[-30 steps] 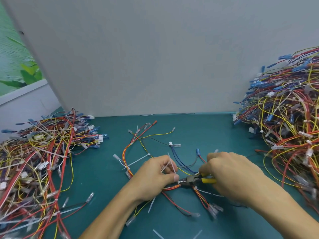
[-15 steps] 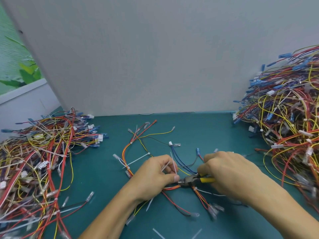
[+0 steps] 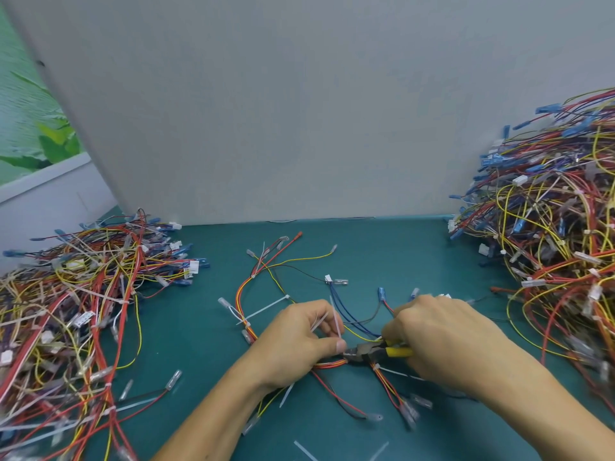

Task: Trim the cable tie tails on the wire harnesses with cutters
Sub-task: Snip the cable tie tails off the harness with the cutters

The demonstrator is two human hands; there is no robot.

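L hand (image 3: 296, 347) grip holds 1 harness (image 3: 245, 287) + 2 tie tails (image 3: 337, 322); R hand (image 3: 446, 341) grip clenches 1 cutters (image 3: 361, 354); pile (image 3: 83, 294) at 9, pile (image 3: 549, 244) at 3 o'clock.

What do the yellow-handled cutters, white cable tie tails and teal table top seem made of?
Yellow-handled cutters: dark grey metal head with a faint sheen; the handles look sleeved in smooth yellow plastic or rubber. White cable tie tails: thin, translucent plastic, probably nylon, lying as stiff straight strips. Teal table top: matte mat, possibly rubber or vinyl; no glare.
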